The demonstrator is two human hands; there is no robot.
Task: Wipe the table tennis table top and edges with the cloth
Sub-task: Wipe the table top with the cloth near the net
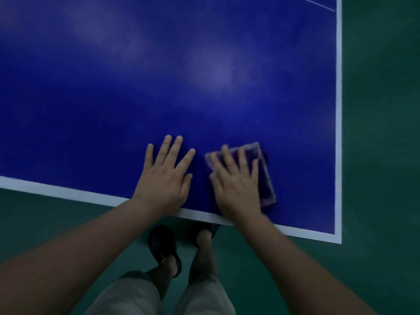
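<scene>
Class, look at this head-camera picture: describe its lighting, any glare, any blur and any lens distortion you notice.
Head view: dim overall; soft pale glare patches on the blue table; the right hand and the cloth under it are slightly smeared by motion, while the left hand looks sharper; the wide lens stretches the forearms large toward the bottom corners.

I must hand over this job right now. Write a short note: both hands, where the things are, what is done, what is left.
Left hand: flat and bare on the blue table top, near the front edge.
Right hand: fingers straight, pressing the folded purple cloth on the top, near the front right corner.
Done: cannot tell from this view.
Left: probably the remaining top, plus the white edges.
</scene>
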